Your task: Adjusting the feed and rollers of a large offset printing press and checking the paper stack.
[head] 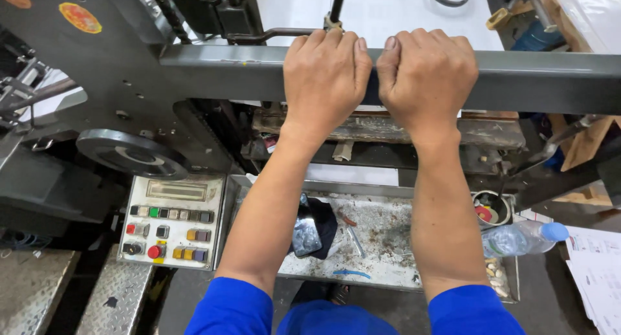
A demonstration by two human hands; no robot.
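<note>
Across the upper part of the head view ran a heavy grey machine [129, 70], its side plate filling the left and carrying a round grey disc [132, 155] low down. From that plate a long grey metal bar [550, 79] stretched to the right edge of the frame, its long axis lying almost level from left to right, slightly lower at the right end. Both hands rested on this bar near its middle, just beside each other, thumbs nearly touching. The left hand [325, 83] was curled over the top of the bar with its fingers folded down on the far side, closed around it. The right hand [425, 79] gripped it the same way, knuckles up and fingers wrapped over the far edge. Both forearms reached up from blue sleeves [229, 309] at the bottom of the frame.

Below the bar lay a worn, stained metal surface [381, 235] shaped like a shallow tray, between the two forearms. To its left stood a pale control panel [173, 222] with a small display and rows of coloured buttons, a red one among them. On the tray lay a dark cloth [321, 222] with a shiny metal piece [305, 235] against it, partly hidden by the left forearm. At the right edge of the tray a clear plastic bottle [521, 238] with a blue cap lay on its side, cap pointing right, just below a small round tin [490, 209]. White printed sheets [595, 270] lay at the far right.
</note>
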